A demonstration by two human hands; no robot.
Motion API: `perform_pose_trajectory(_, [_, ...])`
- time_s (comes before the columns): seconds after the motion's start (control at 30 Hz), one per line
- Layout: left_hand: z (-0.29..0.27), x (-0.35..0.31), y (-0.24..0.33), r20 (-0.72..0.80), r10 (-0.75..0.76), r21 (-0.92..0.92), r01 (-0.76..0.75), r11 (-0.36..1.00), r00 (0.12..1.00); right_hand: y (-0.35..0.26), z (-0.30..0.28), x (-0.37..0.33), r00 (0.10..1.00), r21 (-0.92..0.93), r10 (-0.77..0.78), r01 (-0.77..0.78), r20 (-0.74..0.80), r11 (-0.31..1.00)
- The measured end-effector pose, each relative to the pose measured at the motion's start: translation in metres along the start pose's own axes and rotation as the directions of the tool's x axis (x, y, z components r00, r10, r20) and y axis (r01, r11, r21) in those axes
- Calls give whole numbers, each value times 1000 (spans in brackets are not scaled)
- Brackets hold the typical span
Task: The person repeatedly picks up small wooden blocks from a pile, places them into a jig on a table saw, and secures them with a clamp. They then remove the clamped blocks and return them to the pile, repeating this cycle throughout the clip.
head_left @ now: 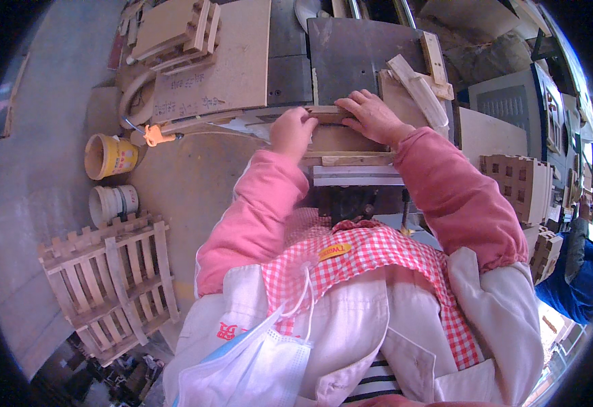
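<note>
A narrow brown wooden strip [326,112] lies crosswise at the near edge of the dark flat machine table [350,57]. My left hand [291,133] is closed at the strip's left end, thumb and fingers pinched together. Farther right, my right hand [372,117] bends over the strip, with fingers on its far side and the thumb on the near side. The fingertips partly hide the wood. Nearer to me there is a brown board surface [344,138], and below it a pale metal rail [357,176] runs across the front of the machine.
Cut wooden pieces [174,30] are stacked on a large board [208,85] at left. Loose wood strips [418,88] lie to the right. Buckets [112,157] and a slatted wooden pallet [116,288] stand on the floor at left; notched wooden blocks [513,186] are piled at right.
</note>
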State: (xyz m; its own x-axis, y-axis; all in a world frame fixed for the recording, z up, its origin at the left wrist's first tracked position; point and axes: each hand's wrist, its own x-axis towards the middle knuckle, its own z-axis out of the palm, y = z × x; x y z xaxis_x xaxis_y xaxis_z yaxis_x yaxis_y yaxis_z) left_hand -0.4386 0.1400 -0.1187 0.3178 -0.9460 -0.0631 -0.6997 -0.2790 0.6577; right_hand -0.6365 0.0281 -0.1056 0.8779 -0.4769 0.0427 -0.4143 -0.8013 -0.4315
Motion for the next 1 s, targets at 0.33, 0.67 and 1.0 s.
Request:
perform_pose_trajectory(0.33, [-21, -12, 10, 169, 72, 150, -98, 984, 983, -4, -2, -6, 998, 39, -35, 37, -56, 999])
perform_pose_trajectory(0.67, [-24, -6, 13, 492, -77, 143, 6, 990, 867, -4, -3, -6, 999, 54, 42, -43, 13, 998])
perform_pose_trajectory(1.0, [-7, -7, 0, -111, -132, -613, 37, 789, 985, -11, -11, -13, 997, -11, 55, -55, 61, 998])
